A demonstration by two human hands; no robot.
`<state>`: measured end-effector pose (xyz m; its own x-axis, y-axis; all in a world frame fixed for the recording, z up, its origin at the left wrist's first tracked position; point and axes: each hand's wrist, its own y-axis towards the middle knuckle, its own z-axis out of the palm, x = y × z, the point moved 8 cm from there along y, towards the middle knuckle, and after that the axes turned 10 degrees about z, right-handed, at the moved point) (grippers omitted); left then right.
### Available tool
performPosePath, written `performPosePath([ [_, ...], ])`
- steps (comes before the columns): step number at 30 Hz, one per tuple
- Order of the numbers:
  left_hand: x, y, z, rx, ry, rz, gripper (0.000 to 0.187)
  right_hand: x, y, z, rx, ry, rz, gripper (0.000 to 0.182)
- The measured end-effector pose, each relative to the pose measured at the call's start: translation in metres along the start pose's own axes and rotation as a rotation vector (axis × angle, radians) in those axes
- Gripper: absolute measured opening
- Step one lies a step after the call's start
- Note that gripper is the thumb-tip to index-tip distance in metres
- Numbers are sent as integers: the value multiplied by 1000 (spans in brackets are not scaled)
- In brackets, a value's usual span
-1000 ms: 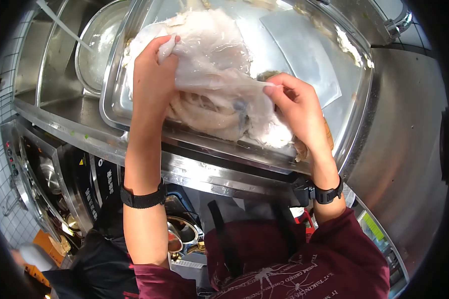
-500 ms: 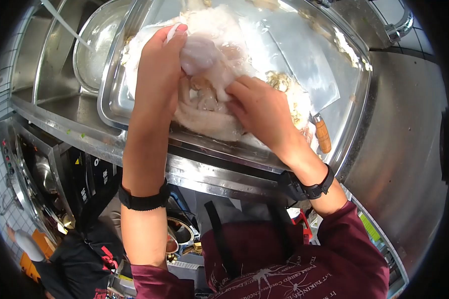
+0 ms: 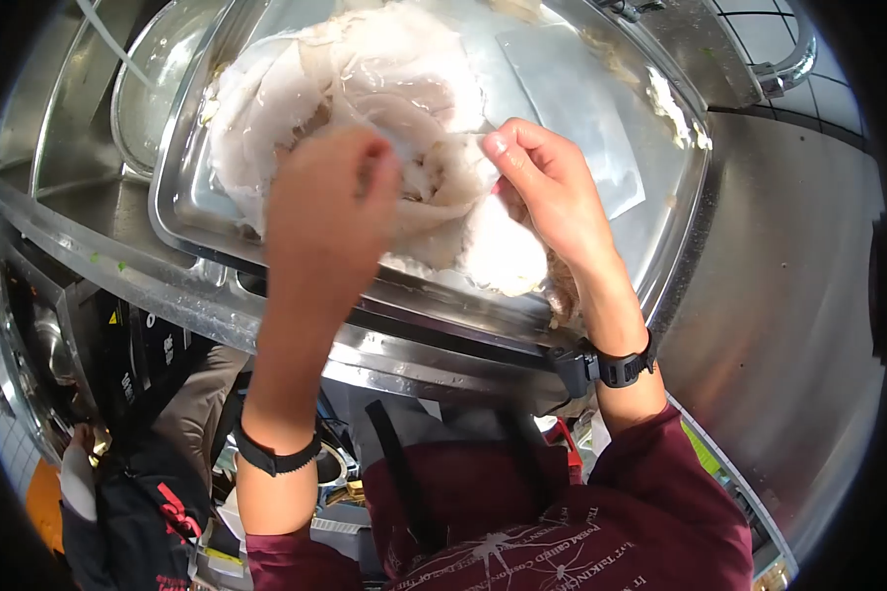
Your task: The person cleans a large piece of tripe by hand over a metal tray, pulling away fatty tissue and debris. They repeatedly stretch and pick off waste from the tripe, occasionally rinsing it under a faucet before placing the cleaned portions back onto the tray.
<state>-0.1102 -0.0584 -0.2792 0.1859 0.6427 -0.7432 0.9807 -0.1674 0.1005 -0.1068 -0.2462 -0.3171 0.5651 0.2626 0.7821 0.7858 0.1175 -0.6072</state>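
A large wet, whitish, soft mass (image 3: 404,74) with folds and brownish patches lies in a metal tray (image 3: 700,197). My right hand (image 3: 552,182) pinches an edge of this mass between thumb and fingers, lifting a pale flap. Over the left part of the mass, my left hand (image 3: 335,192) is smeared by motion; its fingers look curled, but what they hold, if anything, cannot be made out. A translucent flat sheet (image 3: 577,108) lies in the tray, right of the mass.
A clear round bowl (image 3: 133,108) stands in the sink at the left. A metal surface (image 3: 788,276) extends to the right, with a faucet (image 3: 793,69) at the upper right. Another person in dark clothing (image 3: 143,502) is at the lower left.
My left hand has come down and let go of the pale flap. My right hand has moved slightly right and up, pulling a flap. The wooden-handled tool at the right is no longer visible.
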Motion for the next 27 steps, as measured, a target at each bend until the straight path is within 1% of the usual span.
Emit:
performPosePath([
  [1, -2, -4, 9, -6, -7, -2, 18, 3, 1, 0, -9, 25, -25, 29],
  [3, -20, -8, 23, -27, -25, 194, 24, 9, 3, 1, -17, 39, -50, 30],
  [4, -20, -7, 24, -33, -32, 191, 24, 12, 4, 2, -18, 25, -53, 29],
  [6, -18, -7, 33, 51, -36, 167, 25, 15, 7, 1, -19, 2, -52, 28],
  [7, -18, -6, 32, 45, -41, 163, 25, 13, 10, 3, 36, 49, -18, 27],
  [8, -16, -6, 37, 122, -93, 127, 24, 12, 13, 7, 91, 97, 17, 26],
  [9, -13, -8, 42, 198, -144, 91, 23, 12, 16, 7, 95, 89, 18, 26],
  [10, -10, -10, 44, 192, -147, 87, 23, 14, 19, 6, 84, 79, -32, 24],
  [11, -8, -13, 45, 162, -97, 109, 18, 16, 20, 6, 73, 71, -82, 23],
  [12, -9, -13, 43, 133, -46, 133, 12, 15, 20, 7, 76, 67, -82, 23],
  [13, -9, -14, 41, 129, -46, 130, 12, 17, 19, -1, -51, 37, -142, 23],
  [14, -5, -16, 41, 142, -125, 35, 12, 21, 16, -10, -177, 9, -203, 23],
  [15, 0, -19, 41, 157, -206, -60, 11, 21, 11, -10, -176, 8, -202, 23],
  [16, 0, -21, 40, 157, -206, -61, 11, 22, 3, -7, -180, -244, -186, 22],
  [17, 3, -22, 36, 122, -270, -81, 13, 22, -5, -1, -181, -496, -168, 23],
  [18, 6, -23, 34, 86, -334, -102, 15, 22, -13, 4, -180, -498, -166, 23],
  [19, 7, -24, 33, 86, -335, -103, 15, 23, -21, 14, -178, -708, -182, 24],
  [20, 11, -25, 32, 82, -372, -144, 17, 22, -27, 25, -175, -918, -197, 26],
  [21, 15, -27, 32, 77, -408, -186, 19, 20, -32, 30, -178, -916, -208, 22],
  [22, 15, -27, 28, 77, -407, -188, 19, 16, -31, 30, -176, -915, -207, 22],
  [24, 19, -27, 15, 24, -327, -238, 19, 14, -34, 29, -207, -911, -287, 18],
  [26, 25, -28, 7, 4, -292, -204, 20, 16, -34, 22, -218, -883, -297, 15],
  [27, 27, -28, 2, -16, -260, -167, 20, 12, -31, 16, -171, -736, -233, 16],
])
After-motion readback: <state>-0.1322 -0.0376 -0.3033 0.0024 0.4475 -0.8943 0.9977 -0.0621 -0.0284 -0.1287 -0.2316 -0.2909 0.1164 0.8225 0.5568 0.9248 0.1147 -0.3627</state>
